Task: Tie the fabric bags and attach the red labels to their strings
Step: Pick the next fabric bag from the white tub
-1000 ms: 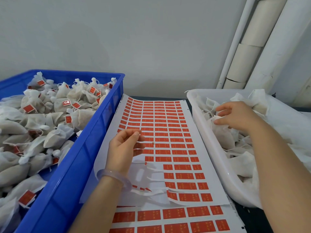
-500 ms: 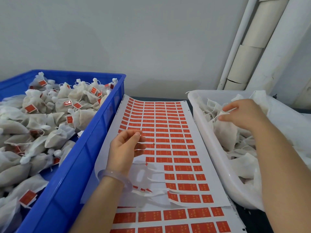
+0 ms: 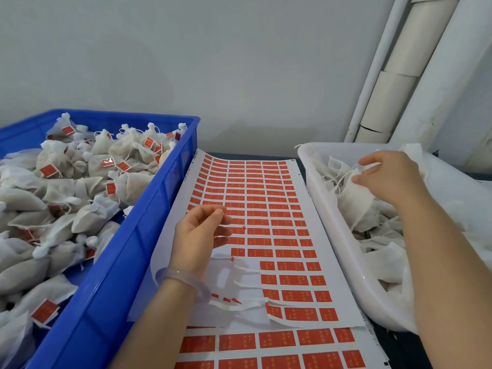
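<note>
Right hand (image 3: 391,179) is pinching a fabric bag (image 3: 355,201) in the white tub (image 3: 332,230) right of the label sheet (image 3: 266,198); left hand (image 3: 198,233) is hovering, loosely curled.

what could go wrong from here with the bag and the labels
1. The right hand pinches one fabric bag in the white tub, where loose strings cross; lifting may drag neighbouring bags out.
2. Torn backing strips curl up from the label sheet by the bracelet on the left hand; the wrist could snag them and crease or lift nearby red labels.
</note>
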A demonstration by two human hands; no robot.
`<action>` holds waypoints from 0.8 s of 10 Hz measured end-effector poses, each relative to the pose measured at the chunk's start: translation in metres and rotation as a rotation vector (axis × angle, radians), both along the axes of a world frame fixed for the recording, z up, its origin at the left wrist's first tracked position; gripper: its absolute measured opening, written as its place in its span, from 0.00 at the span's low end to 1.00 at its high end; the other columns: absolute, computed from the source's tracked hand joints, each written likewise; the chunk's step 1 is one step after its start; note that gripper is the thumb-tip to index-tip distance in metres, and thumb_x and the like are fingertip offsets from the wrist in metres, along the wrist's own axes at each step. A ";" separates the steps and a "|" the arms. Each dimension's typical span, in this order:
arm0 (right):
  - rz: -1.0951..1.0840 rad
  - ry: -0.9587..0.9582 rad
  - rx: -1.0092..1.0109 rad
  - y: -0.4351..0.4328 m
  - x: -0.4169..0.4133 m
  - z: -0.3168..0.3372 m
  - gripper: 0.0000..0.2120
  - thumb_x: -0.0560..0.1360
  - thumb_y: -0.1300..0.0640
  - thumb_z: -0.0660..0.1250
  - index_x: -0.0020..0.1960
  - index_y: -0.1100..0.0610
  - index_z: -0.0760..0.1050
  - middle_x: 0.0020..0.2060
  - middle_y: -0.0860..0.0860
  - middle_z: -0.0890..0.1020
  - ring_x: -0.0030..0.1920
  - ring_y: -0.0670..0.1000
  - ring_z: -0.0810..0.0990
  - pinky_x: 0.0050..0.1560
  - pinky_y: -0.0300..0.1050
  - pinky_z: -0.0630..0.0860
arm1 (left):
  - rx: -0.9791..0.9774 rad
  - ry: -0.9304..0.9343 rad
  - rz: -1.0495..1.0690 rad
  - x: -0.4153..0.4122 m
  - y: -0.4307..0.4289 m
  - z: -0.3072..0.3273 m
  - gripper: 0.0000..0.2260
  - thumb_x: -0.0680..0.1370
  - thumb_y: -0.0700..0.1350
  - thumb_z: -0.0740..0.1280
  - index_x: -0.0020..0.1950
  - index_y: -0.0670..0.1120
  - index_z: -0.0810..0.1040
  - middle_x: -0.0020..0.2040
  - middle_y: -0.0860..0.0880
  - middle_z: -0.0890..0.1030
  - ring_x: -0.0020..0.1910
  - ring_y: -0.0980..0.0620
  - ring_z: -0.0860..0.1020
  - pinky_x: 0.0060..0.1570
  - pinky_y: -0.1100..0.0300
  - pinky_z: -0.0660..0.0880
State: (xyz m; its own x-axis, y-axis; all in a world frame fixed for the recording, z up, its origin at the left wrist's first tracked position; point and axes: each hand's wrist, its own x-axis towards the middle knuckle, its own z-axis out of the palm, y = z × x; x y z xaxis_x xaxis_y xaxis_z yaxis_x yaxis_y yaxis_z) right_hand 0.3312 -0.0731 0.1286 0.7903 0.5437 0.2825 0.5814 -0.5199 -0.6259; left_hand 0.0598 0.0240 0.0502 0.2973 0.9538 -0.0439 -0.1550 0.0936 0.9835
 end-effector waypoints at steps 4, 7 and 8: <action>-0.180 -0.083 0.171 -0.006 0.009 -0.004 0.20 0.75 0.64 0.65 0.66 0.58 0.70 0.54 0.59 0.80 0.63 0.58 0.71 0.60 0.50 0.68 | 0.017 0.011 -0.010 0.001 0.003 -0.003 0.05 0.78 0.44 0.64 0.47 0.48 0.79 0.37 0.53 0.83 0.35 0.53 0.83 0.31 0.65 0.78; -0.111 -0.188 0.396 -0.008 -0.006 0.014 0.16 0.74 0.61 0.68 0.61 0.57 0.73 0.47 0.53 0.84 0.51 0.55 0.80 0.57 0.52 0.74 | 0.023 0.006 -0.022 0.001 0.002 -0.003 0.05 0.78 0.44 0.64 0.47 0.48 0.79 0.36 0.53 0.83 0.36 0.54 0.83 0.31 0.66 0.77; 0.043 -0.258 0.558 -0.005 -0.033 0.038 0.15 0.72 0.58 0.70 0.58 0.58 0.75 0.41 0.47 0.82 0.48 0.49 0.81 0.58 0.45 0.74 | 0.029 0.013 -0.041 -0.001 0.000 -0.002 0.05 0.78 0.45 0.64 0.48 0.48 0.79 0.37 0.53 0.84 0.37 0.54 0.83 0.32 0.65 0.77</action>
State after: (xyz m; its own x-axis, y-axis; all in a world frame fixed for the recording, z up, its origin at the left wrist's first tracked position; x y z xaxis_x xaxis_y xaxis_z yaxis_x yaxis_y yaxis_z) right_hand 0.2979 -0.0777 0.1669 0.6394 0.2880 0.7129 0.7634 -0.1272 -0.6333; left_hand 0.0589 0.0236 0.0481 0.3353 0.9419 -0.0204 -0.1391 0.0709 0.9877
